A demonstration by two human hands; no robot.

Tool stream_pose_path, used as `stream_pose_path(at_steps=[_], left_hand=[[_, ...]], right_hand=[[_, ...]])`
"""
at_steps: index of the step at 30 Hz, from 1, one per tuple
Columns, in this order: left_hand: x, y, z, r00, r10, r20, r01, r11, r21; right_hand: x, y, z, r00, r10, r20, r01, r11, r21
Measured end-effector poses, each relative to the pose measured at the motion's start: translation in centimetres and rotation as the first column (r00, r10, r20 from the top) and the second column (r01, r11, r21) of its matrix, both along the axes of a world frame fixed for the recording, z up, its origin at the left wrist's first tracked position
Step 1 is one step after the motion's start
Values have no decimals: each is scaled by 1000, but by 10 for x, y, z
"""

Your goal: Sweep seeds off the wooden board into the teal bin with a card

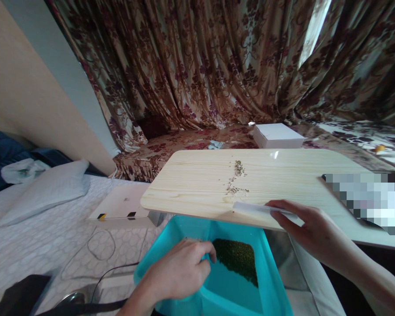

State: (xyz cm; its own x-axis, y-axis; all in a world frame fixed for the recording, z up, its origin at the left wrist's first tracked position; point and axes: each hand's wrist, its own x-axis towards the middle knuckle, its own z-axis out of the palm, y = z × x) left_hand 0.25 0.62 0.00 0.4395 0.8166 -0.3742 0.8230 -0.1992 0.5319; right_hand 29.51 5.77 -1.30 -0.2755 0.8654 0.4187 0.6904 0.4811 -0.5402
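On the pale wooden board [197,175] lie loose small greenish and brown grains [238,169], in a little pile and a scattered trail. My right hand [307,224] pinches a thin white flat strip [252,207] between thumb and fingers, low over the board's near edge. Below that edge stands a turquoise divided bin [274,272], with a heap of green grains [237,256] in its right compartment. My left hand [181,265] is above the bin's divider with its fingers curled. What its fingers hold, if anything, is hidden, and it covers much of the left compartment.
A blurred-out screen or tablet [371,202] lies on the board's right side. Behind the board is a white box [278,134]. At left, a bed [69,210] bears a flat white box [121,204], a pillow [49,188] and cables. Patterned curtains [200,57] hang behind.
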Motion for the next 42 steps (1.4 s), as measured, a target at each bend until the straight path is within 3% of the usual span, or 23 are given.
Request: stream_pose_path(at_steps=[8, 10, 12, 15, 22, 32, 38, 42], left_hand=[[-2, -1, -1, 1000, 14, 17, -14, 1000, 2], [-2, -2, -2, 1000, 20, 22, -20, 1000, 5], [-2, -2, -3, 1000, 21, 22, -21, 1000, 6], [0, -2, -4, 1000, 9, 6, -9, 1000, 1], [18, 0, 0, 997, -65, -42, 67, 997, 35], [84, 1, -5, 935, -327, -140, 345, 929, 132], [88, -2, -2, 953, -259, -158, 272, 960, 68], [85, -2, -2, 942, -292, -163, 307, 949, 74]], right_hand=[[4, -15, -3, 992, 115, -42, -120, 977, -175], [11, -15, -4, 997, 59, -51, -66, 989, -132], [19, -10, -5, 994, -67, -80, 65, 997, -31], [28, 2, -5, 974, -202, -106, 212, 973, 90], [18, 14, -13, 976, -217, -28, 219, 971, 96], [-17, 3, -8, 999, -27, -22, 29, 995, 98], [-42, -27, 5, 980, 195, -30, -196, 981, -15], [-32, -14, 2, 994, 100, -31, -97, 992, 82]])
